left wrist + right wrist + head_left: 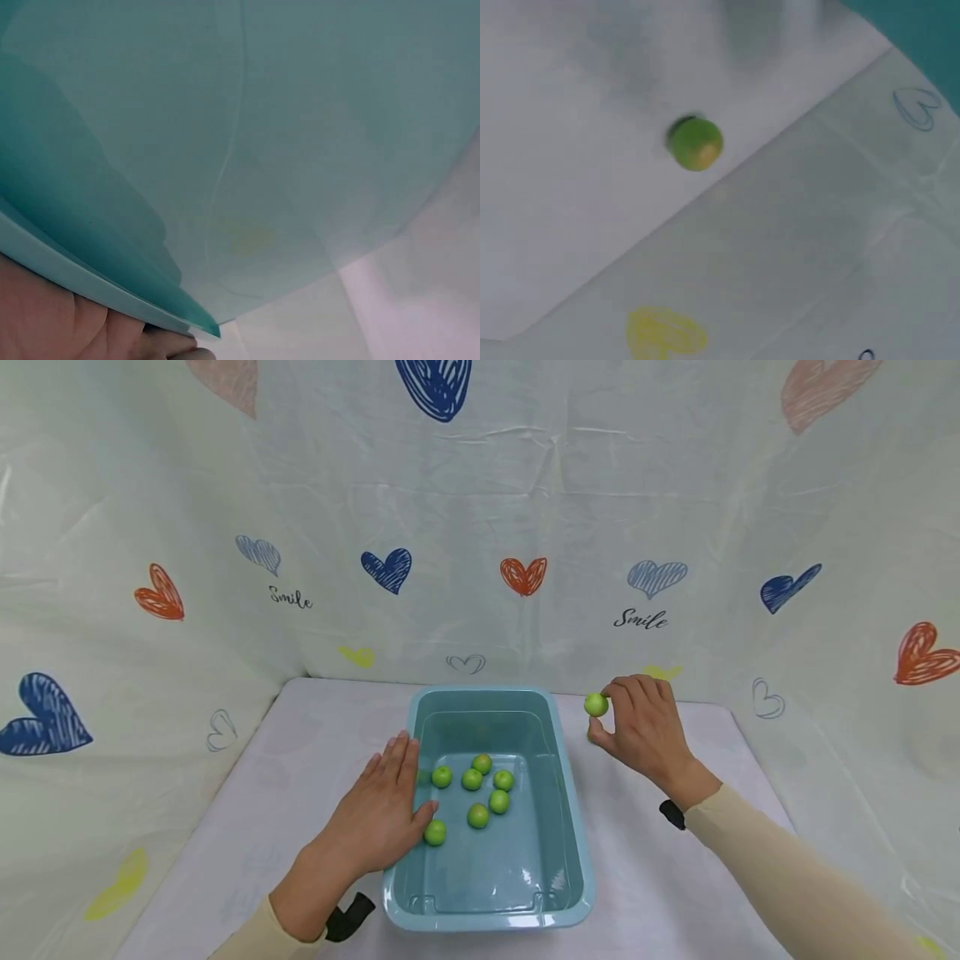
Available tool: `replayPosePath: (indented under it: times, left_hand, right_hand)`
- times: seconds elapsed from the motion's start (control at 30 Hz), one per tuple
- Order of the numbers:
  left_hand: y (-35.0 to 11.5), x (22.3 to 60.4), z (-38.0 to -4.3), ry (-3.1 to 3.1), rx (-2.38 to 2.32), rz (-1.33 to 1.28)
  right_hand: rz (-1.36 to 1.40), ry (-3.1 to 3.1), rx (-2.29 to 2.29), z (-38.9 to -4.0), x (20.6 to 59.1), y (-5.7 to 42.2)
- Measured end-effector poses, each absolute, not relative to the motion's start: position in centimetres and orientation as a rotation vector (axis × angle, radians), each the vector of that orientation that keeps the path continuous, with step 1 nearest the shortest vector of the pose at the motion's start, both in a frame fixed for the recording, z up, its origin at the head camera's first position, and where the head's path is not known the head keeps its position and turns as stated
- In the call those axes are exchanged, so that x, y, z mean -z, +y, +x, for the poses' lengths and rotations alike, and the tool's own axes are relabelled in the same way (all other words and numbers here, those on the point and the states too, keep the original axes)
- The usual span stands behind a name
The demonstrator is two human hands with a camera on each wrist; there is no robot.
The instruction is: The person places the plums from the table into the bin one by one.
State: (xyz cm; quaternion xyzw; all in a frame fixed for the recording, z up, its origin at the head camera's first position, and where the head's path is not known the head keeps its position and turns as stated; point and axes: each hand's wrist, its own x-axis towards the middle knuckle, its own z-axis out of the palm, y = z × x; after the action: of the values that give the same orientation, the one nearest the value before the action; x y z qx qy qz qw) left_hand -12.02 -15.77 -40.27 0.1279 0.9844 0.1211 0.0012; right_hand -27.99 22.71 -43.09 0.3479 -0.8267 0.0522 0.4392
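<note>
A small round green fruit, lime-like, is pinched between the thumb and forefinger of my right hand, right of the basin's far end. Just behind that thumb peeks a bit of a second green fruit; in the right wrist view, a green fruit lies on the white table and no hand shows. My left hand rests with straight fingers along the left rim of the pale blue basin. Several like fruits lie inside, mostly left of its middle. The left wrist view shows the basin's wall close up.
A white cloth-covered table carries the basin. Behind and at both sides hangs a pale curtain printed with hearts and the word Smile, meeting the table's far edge.
</note>
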Motion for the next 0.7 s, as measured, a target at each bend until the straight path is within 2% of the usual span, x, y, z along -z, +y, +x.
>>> replayPosePath:
  times: [0.3,0.7]
  left_hand:
    - [-15.9,40.3,-12.0,3.098,-0.357,0.406]
    - [-15.8,39.7,-11.9,3.077,-0.332,0.394]
  right_hand:
    - [1.018,-1.96,-0.161,-25.7,39.0,18.2]
    - [1.22,-2.133,-0.2,-22.4,39.0,12.8]
